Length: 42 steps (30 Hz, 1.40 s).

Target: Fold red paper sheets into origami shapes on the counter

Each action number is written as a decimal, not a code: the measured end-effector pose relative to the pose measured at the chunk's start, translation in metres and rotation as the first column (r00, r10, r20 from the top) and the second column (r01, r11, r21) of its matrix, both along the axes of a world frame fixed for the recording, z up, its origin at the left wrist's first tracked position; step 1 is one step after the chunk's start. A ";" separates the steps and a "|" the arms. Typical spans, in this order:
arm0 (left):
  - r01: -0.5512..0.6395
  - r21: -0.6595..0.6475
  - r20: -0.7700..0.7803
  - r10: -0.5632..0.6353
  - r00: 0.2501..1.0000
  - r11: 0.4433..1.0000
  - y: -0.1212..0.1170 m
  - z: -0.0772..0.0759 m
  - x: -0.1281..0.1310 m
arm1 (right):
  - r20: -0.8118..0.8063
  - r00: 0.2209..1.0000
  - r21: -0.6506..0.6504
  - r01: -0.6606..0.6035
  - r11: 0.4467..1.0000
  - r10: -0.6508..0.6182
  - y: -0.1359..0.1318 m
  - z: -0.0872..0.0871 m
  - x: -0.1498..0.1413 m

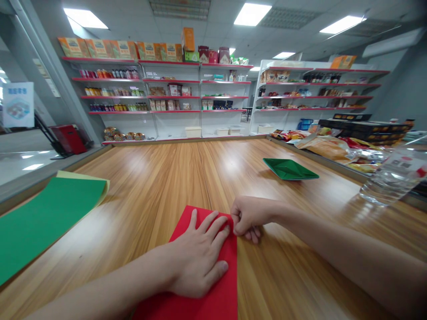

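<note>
A sheet of red paper (213, 304) lies on the wooden table in front of me, its right edge straight like a fold. My left hand (196, 260) rests flat on it with the fingers spread. Close to the far right corner, my right hand (249, 218) is closed, with curled fingers and thumb at the paper's right edge. The exact contact of those fingertips is partly hidden by the hand itself. Farther off to the right sits a folded green paper piece (290, 169) with creased facets.
Green sheets (55, 213) with yellowish paper (103, 191) under them lie at the left. A clear plastic bottle (390, 178) stands at the right, near snack packets (330, 146) and black boxes (367, 129). Stocked shelves (173, 81) line the back beyond the wooden tabletop (160, 178).
</note>
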<state>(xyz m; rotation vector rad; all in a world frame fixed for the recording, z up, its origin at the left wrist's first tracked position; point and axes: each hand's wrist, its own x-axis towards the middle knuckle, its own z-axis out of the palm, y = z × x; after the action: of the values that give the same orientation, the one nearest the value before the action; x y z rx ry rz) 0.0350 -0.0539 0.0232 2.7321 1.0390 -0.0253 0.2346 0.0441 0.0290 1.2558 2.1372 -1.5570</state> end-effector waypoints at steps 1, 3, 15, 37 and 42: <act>0.000 0.003 0.002 0.000 1.000 1.000 0.000 0.000 0.000 | 0.003 1.000 0.006 -0.007 1.000 0.007 0.001 0.001 0.000; -0.001 0.009 0.001 0.001 1.000 1.000 -0.001 0.000 0.001 | 0.006 1.000 0.014 -0.028 1.000 0.028 0.004 0.003 0.000; -0.008 0.014 -0.025 0.009 1.000 1.000 0.000 0.000 0.000 | -0.031 0.999 0.072 -0.018 0.997 0.021 0.022 -0.001 0.009; 0.013 -0.016 0.019 -0.013 1.000 1.000 -0.003 0.004 0.000 | -0.083 0.987 0.270 0.156 0.950 -0.139 0.043 -0.017 0.022; -0.061 0.024 0.082 0.059 0.995 0.998 0.003 -0.004 -0.002 | -0.139 0.959 0.561 0.281 0.778 -0.246 0.028 -0.020 0.015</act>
<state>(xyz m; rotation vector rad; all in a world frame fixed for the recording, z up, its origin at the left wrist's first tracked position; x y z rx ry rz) 0.0326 -0.0511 0.0188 2.6986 1.1056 0.1095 0.2491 0.0722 0.0093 1.7776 2.6883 -1.0465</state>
